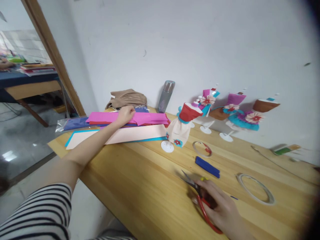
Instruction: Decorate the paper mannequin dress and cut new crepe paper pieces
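Note:
My left hand [125, 116] reaches across to the stack of coloured sheets, its fingers curled closed over the bright pink sheet [152, 118]. Whatever is between those fingers, if anything, is hidden. Red and purple layers show under the pink one. Nearer to me lie a pale pink sheet [140, 132] and a blue sheet [147, 138] beneath it. Low on the right, my right hand [222, 206] is closed around the red-handled scissors [197, 190], whose blades point up and left over the tabletop. A dark blue folded strip [207, 166] lies just beyond the scissors.
A dress form in red and cream [185, 125] stands mid-table, with several other small dressed forms [231, 110] along the wall. Tape rings [256, 188] lie at right. A grey bottle [165, 96] and brown cloth [128, 98] are at the back. The table [120, 186] ends at left.

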A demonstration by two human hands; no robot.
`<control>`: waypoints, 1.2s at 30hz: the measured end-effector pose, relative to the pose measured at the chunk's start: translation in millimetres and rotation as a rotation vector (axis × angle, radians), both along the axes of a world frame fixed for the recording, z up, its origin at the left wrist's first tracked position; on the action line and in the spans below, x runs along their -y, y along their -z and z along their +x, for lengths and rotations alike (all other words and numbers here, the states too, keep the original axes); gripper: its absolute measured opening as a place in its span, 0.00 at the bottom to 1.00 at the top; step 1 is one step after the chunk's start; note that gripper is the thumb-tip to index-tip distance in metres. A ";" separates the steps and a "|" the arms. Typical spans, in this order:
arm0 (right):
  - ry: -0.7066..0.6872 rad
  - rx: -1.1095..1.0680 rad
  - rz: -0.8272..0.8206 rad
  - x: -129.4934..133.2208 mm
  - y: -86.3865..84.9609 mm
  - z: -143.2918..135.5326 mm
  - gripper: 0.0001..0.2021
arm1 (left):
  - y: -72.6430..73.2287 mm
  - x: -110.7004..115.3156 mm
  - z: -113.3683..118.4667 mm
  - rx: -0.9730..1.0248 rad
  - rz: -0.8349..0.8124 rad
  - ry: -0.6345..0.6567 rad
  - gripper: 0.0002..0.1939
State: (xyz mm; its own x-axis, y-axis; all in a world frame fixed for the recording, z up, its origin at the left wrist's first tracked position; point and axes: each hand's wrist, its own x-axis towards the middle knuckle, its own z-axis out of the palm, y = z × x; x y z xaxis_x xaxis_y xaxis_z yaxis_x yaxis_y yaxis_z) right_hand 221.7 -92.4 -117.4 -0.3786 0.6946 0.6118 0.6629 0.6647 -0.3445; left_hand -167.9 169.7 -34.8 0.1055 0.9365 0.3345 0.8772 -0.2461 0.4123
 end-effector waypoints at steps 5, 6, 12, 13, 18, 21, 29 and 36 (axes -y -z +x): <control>0.005 0.017 0.006 -0.2 2.8 2.4 0.18 | 15.1 15.2 35.0 -0.171 -0.073 0.133 0.14; 0.004 0.022 0.004 -0.2 3.2 3.0 0.18 | 16.9 14.2 38.8 -0.191 -0.082 0.139 0.12; 0.010 -0.005 -0.010 0.4 3.1 3.2 0.18 | 11.3 -5.0 33.4 -0.203 -0.078 0.168 0.10; 0.013 -0.016 -0.004 0.5 2.9 2.8 0.18 | 7.8 -8.2 29.5 -0.194 -0.068 0.179 0.10; 0.012 -0.038 -0.008 0.4 0.3 -0.2 0.19 | -15.6 -12.6 5.2 -0.153 -0.009 0.248 0.09; 0.011 -0.043 0.005 0.1 -1.1 -1.0 0.19 | -28.1 -2.2 -8.0 -0.150 0.006 0.263 0.09; 0.042 -0.055 -0.091 -1.6 4.6 11.2 0.17 | -19.2 47.1 -18.8 -0.140 -0.121 0.311 0.07; 0.037 -0.020 -0.158 -0.9 -13.3 -17.2 0.13 | 8.7 69.4 -0.6 -0.085 -0.200 0.278 0.10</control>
